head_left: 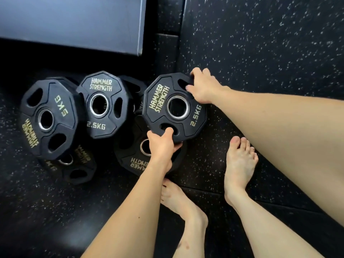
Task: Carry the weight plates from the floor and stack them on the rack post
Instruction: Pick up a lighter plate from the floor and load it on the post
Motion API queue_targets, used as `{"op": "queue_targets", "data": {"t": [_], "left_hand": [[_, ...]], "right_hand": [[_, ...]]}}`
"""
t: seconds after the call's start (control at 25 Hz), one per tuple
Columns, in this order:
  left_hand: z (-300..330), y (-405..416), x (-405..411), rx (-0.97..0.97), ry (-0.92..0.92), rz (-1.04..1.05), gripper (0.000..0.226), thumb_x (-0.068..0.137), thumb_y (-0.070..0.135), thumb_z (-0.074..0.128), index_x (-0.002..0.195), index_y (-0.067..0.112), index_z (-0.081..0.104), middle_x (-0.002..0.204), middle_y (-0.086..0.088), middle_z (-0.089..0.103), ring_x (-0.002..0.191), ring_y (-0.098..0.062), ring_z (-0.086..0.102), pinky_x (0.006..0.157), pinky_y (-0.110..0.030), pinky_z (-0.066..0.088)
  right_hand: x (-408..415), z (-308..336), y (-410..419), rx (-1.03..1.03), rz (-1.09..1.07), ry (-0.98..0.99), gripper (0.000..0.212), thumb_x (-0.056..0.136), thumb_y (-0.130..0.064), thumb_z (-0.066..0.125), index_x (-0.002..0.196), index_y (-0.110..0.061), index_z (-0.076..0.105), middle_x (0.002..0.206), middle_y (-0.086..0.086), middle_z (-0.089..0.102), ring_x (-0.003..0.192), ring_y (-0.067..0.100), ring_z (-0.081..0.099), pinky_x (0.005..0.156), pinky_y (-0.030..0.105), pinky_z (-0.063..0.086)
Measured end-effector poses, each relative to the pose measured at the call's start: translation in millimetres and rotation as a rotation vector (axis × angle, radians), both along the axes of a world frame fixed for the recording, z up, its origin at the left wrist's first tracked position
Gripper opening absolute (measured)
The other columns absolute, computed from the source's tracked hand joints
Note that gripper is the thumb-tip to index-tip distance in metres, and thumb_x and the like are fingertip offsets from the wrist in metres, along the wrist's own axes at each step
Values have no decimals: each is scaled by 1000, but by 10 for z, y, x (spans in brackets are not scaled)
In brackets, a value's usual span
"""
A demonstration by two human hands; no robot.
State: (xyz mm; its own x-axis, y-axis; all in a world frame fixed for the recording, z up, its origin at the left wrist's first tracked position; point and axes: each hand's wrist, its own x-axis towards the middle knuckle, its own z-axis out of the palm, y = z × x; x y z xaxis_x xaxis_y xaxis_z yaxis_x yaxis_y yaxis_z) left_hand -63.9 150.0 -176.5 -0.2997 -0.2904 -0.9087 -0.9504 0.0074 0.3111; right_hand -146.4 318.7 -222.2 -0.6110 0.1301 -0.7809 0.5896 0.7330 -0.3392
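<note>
Held plate: a 2.5 kg plate (174,107) sits at the right of the pile, seemingly tilted off the floor (260,43), over another plate (137,157)
Left hand (161,148): grips the near rim, thumb in a slot; keep that hooked hold
Right hand (202,86): fingers curl over the far rim at a slot (a two-sided hold looks sound)
Lift: raise level; bare feet (240,162) lie just beside, so a slip could hurt
Pile: a 5 kg plate (46,118) and second 2.5 kg plate (101,105) wait; rack post not in view

Both bare arms reach forward and down. Left hand (161,148): thumb hooked over the near edge of a 2.5 kg plate (174,107), fingers curled beneath. Right hand (202,86): fingers curled over the plate's far edge. Bare feet below.
</note>
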Motion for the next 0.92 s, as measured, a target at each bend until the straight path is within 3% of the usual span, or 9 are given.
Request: {"op": "queue_targets", "data": {"t": [0.2,0.36,0.52,0.76,0.92], "left_hand": [[101,-28,-48,-3,27,-42,41,89,6,58,125,13,40,119,-8,56,102,-26,64,66,-45,61],[589,-135,-13,-31,48,-226,31,90,8,58,116,16,44,111,-3,60,95,-20,66,60,-36,61],[1355,-221,28,-35,99,-383,28,92,10,57,117,14,44,99,2,59,85,-12,63,55,-29,58],[2921,-309,44,-56,128,-409,27,83,16,61,106,25,50,111,-8,64,103,-27,64,84,-41,55],[4059,-331,167,-47,212,-374,30,91,14,54,120,15,47,107,-2,61,91,-13,60,75,-24,50]], "right_hand": [[2,108,2,102,218,53,32,101,-27,48,125,-6,47,129,17,50,118,40,51,84,43,38],[303,587,90,16,35,-40,32,100,-24,50,125,-5,44,129,20,53,114,39,53,83,41,39],[631,1311,212,-80,-164,-142,40,99,-28,50,130,-6,39,132,15,52,118,35,51,99,47,42],[939,3053,187,-158,-254,-130,40,97,-25,50,130,-2,48,133,16,54,119,35,53,101,45,44],[1090,4307,93,-193,-305,-85,47,99,-26,48,140,-4,41,142,15,47,127,34,49,105,42,42]]}}
